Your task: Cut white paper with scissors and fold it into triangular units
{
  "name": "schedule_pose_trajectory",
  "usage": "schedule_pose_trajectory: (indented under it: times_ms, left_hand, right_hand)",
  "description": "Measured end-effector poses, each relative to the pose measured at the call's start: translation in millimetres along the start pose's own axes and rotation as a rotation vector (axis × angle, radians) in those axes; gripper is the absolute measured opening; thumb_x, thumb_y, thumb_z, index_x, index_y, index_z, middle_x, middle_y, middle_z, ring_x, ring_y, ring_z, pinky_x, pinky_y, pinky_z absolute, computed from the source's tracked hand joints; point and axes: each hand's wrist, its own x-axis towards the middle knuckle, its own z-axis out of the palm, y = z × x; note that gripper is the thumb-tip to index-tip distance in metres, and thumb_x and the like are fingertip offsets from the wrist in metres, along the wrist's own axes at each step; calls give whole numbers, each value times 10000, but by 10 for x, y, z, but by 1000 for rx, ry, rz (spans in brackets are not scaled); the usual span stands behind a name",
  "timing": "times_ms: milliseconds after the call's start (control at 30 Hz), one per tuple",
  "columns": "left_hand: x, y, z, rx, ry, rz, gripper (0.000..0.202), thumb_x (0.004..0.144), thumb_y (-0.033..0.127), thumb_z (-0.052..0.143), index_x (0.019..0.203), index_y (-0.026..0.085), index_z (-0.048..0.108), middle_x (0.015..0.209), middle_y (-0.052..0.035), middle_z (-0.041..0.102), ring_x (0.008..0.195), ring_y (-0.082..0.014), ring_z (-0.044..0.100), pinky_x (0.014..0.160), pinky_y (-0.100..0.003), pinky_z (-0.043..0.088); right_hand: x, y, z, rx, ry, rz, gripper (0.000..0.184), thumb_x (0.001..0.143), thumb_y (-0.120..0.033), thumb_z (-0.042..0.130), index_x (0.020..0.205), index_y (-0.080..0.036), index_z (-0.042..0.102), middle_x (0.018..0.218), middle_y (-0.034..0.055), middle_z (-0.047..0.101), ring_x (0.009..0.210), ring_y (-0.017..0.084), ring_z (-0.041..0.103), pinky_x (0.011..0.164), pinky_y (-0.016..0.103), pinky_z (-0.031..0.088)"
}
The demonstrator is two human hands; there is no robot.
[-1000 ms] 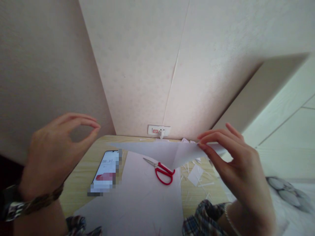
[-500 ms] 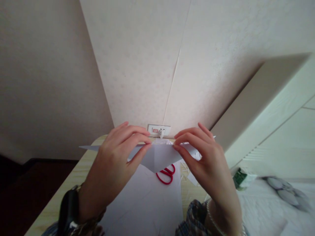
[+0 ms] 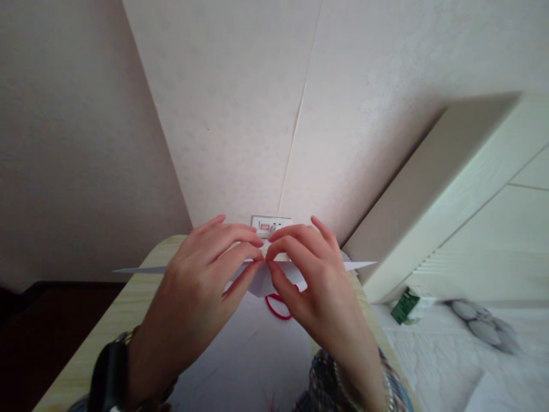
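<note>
From far away, I have the left hand (image 3: 197,280) and right hand (image 3: 315,274) pinching one folded white paper (image 3: 259,285) by its top edge. Just below the pinch, a red scissors handle (image 3: 281,318) shows over a flat white sheet (image 3: 244,355). Past the pinch is a wall socket (image 3: 271,221).

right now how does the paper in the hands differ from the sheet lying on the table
The held paper is pinched along its upper edge by the left hand and right hand; the table sheet is in neither grip. The held paper is raised, narrowing to a point at each side, while the table sheet lies flat. Both look white.
</note>
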Motion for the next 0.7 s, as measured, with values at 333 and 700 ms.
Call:
schedule_pose_trajectory:
  times_ms: [333, 700]
  left_hand:
    - [-193, -352, -311, 51, 82, -208, 120, 927, 210, 600, 857, 269, 677, 1068, 20, 715, 1072, -199, 666, 1042, -387, 472]
    - [25, -208, -245, -395, 159, -813, 123, 818, 313, 655, 717, 243, 662, 642, 62, 680, 608, -156, 625, 541, -260, 465]
  right_hand:
    - [-146, 800, -454, -136, 150, 129, 85, 889, -192, 587, 819, -224, 622, 955, 53, 718, 929, 245, 670, 1009, 522, 428]
    - [-99, 667, -284, 503, -10, 277, 326, 884, -396, 649, 1158, -220, 632, 1129, 112, 748, 1024, 234, 710, 878, 400, 577]
